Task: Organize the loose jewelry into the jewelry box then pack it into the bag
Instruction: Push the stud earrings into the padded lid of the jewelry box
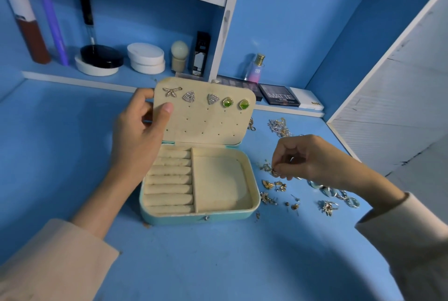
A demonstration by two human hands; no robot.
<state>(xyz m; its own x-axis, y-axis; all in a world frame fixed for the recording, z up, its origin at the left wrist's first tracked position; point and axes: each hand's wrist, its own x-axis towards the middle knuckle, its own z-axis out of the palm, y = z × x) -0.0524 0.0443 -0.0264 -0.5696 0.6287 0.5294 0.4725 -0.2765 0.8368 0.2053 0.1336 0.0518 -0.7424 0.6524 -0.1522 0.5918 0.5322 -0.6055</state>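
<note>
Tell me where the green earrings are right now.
In the head view, the green earrings are pinned at the right end of the top row inside the jewelry box lid, just right of the triangular earrings.

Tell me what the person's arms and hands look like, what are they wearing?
Both arms wear long, loose sleeves of plain pale beige cloth; the left sleeve and right sleeve end short of the wrists. The left hand and right hand are ungloved, and no watch or bracelet shows. Whether a ring is worn is unclear.
</note>
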